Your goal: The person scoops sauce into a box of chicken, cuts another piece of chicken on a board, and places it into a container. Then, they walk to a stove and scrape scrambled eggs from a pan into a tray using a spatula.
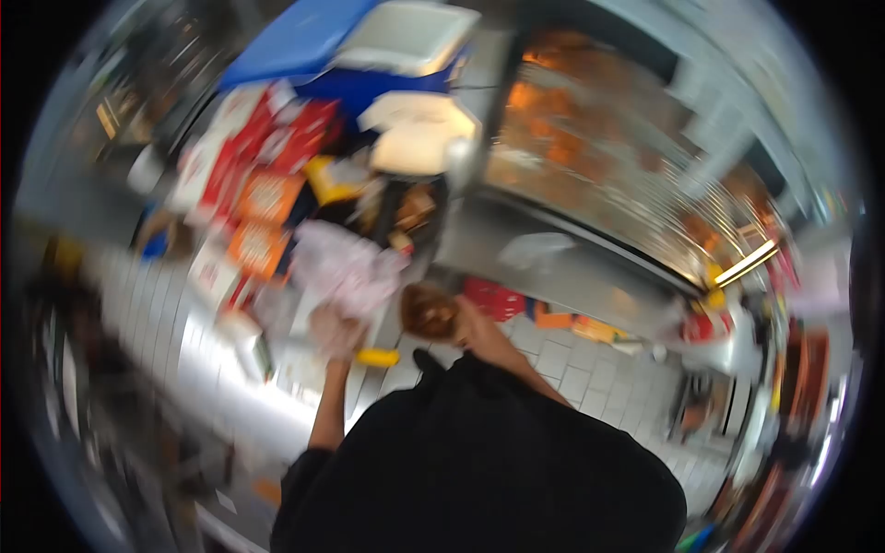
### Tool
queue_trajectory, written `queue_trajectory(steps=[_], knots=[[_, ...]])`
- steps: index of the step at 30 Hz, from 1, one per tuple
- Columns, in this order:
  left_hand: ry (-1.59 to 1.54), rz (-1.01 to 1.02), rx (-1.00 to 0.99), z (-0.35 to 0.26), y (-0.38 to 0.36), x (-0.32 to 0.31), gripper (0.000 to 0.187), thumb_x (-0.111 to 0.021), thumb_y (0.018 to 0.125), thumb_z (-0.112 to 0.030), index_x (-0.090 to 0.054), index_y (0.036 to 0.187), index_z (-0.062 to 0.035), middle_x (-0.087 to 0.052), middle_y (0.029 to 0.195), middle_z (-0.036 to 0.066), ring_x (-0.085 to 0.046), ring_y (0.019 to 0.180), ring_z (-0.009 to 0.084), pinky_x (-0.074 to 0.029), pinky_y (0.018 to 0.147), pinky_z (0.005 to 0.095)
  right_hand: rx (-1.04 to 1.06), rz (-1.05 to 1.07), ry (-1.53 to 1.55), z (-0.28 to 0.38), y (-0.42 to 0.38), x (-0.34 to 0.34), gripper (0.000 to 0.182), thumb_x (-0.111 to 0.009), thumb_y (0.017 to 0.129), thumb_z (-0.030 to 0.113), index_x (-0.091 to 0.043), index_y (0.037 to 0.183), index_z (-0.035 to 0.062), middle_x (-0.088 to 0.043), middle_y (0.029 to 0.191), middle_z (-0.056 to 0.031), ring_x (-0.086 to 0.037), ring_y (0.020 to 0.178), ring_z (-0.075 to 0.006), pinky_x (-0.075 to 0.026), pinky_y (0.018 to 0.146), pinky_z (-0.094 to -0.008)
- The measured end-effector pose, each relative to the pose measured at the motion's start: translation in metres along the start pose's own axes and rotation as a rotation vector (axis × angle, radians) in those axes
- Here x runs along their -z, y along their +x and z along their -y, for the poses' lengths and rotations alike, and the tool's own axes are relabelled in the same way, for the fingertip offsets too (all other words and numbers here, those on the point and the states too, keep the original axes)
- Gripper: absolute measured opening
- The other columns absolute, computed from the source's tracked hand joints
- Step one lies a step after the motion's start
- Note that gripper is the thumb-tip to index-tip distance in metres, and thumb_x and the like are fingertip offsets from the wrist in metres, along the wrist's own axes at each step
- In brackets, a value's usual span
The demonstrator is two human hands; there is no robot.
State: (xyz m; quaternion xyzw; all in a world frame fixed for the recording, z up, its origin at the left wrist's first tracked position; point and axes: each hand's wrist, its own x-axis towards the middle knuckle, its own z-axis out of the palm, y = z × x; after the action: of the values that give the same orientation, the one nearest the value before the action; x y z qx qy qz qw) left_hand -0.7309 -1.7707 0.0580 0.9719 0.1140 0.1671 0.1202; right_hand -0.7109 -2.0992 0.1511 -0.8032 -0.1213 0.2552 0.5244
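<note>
Black shirt point(489, 461) is what's closest, filling the bottom middle of the view, with a bare arm coming out on each side. Right hand point(472, 327) has a brown item point(429, 313) gripped from its right side, fingers curled against it, though motion blur means I can't tell how each one sits. The brown item is up just off the counter's point(376, 318) near right corner. Left hand point(336, 334) looks bunched up at the near edge of a pale pink plastic bag point(346, 263); can't tell whether it's pinching the plastic or just pressing on it. That bag sits toward the counter's right edge, and a yellow thing point(378, 357) is by the near edge, between the hands.

Labels, sorry, mostly mush. Two orange boxes point(267, 195) left of the bag have white print, and the red and white boxes point(217, 152) further toward the left edge have some marks too, but none of it is readable. Black tray point(410, 217) with brown pieces is beyond the bag, then an open beige box point(419, 138), then a blue bin point(295, 41) at the far end. Glass-front cabinet point(590, 120), glowing orange inside, is off to the right over tiled floor point(590, 373).
</note>
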Motion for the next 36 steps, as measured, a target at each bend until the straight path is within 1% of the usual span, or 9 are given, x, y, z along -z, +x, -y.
queue_trajectory(steps=[1,2,16,23,27,29,30,33,36], knots=[[-0.114,-0.053,-0.024,0.002,0.001,-0.003,0.041,-0.074,0.062,-0.035,-0.061,0.089,-0.0062,-0.061,0.087,0.016,-0.057,0.088,0.0372,-0.045,0.081,0.0494,-0.01,-0.029,0.039,0.001,-0.007,0.001,0.065,-0.036,0.089,-0.004,-0.02,0.151,0.0016,-0.057,0.117,-0.0245,-0.071,0.088,-0.0282,-0.06,0.07,-0.0352],[-0.048,-0.104,-0.058,0.006,0.003,-0.005,0.04,-0.071,0.064,-0.033,-0.059,0.089,-0.0052,-0.059,0.084,0.016,-0.057,0.084,0.0382,-0.046,0.077,0.0509,0.021,-0.08,0.135,-0.008,-0.011,-0.001,0.059,-0.041,0.096,0.007,-0.02,0.151,0.001,-0.062,0.079,-0.0131,-0.07,0.075,-0.023,-0.056,0.064,-0.0319],[-0.098,-0.011,-0.217,0.048,0.012,-0.024,0.018,-0.065,0.07,-0.011,-0.052,0.082,-0.0103,-0.053,0.087,0.014,-0.057,0.076,0.0346,-0.048,0.064,0.0457,-0.011,-0.159,0.133,0.002,-0.015,0.005,0.056,-0.036,0.094,0.004,-0.023,0.149,-0.0028,-0.068,0.085,-0.0228,-0.073,0.079,-0.0292,-0.061,0.076,-0.0352],[-0.157,-0.061,0.088,0.09,0.019,-0.048,0.022,-0.066,0.076,-0.02,-0.053,0.073,-0.0023,-0.058,0.083,0.015,-0.059,0.072,0.033,-0.049,0.066,0.0439,-0.052,-0.115,0.189,0.01,-0.019,0.004,0.056,-0.037,0.095,0.003,-0.022,0.148,-0.0036,-0.065,0.095,-0.0235,-0.073,0.079,-0.0298,-0.061,0.074,-0.0354],[-0.425,-0.416,0.348,0.118,0.022,-0.035,0.027,-0.064,0.077,-0.028,-0.058,0.076,-0.0019,-0.061,0.071,0.011,-0.055,0.063,0.0295,-0.047,0.063,0.0412,-0.095,-0.065,0.102,0.0,-0.011,0.001,0.057,-0.038,0.095,0.006,-0.02,0.149,-0.0044,-0.066,0.099,-0.0241,-0.072,0.074,-0.0286,-0.06,0.068,-0.0343],[-1.159,-0.122,0.909,0.131,0.019,-0.014,0.025,-0.056,0.084,-0.028,-0.05,0.067,-0.0107,-0.047,0.058,0.003,-0.041,0.047,0.0151,-0.036,0.042,0.0308,-0.103,-0.068,0.098,0.0,0.0,-0.003,0.056,-0.037,0.097,0.007,-0.02,0.15,-0.001,-0.063,0.09,-0.0179,-0.072,0.074,-0.0249,-0.06,0.065,-0.033],[-1.646,-0.269,0.753,0.149,0.019,-0.037,0.032,-0.05,0.092,-0.037,-0.047,0.069,-0.0154,-0.037,0.055,-0.002,-0.034,0.044,0.0088,-0.028,0.038,0.0245,-0.103,-0.064,0.099,-0.003,0.004,-0.009,0.054,-0.035,0.099,0.008,-0.02,0.151,0.0023,-0.061,0.082,-0.0117,-0.071,0.074,-0.0212,-0.059,0.063,-0.0317],[-1.262,-0.443,0.472,0.06,0.02,0.035,0.018,-0.05,0.096,-0.035,-0.056,0.096,-0.0177,-0.041,0.072,-0.009,-0.036,0.056,0.0029,-0.029,0.046,0.0193,-0.097,-0.001,0.136,-0.03,0.027,-0.025,0.053,-0.045,0.098,0.009,-0.028,0.148,0.0063,-0.056,0.076,-0.0067,-0.064,0.062,-0.0175,-0.057,0.056,-0.0311],[-1.519,0.029,0.552,-0.022,0.02,0.118,0.019,-0.059,0.092,-0.025,-0.061,0.109,-0.016,-0.044,0.071,-0.01,-0.037,0.056,0.0019,-0.031,0.048,0.0184,-0.127,0.028,-0.004,0.006,0.021,-0.033,0.055,-0.045,0.093,0.006,-0.031,0.146,0.0062,-0.063,0.079,-0.0146,-0.068,0.067,-0.0246,-0.058,0.064,-0.0364]])
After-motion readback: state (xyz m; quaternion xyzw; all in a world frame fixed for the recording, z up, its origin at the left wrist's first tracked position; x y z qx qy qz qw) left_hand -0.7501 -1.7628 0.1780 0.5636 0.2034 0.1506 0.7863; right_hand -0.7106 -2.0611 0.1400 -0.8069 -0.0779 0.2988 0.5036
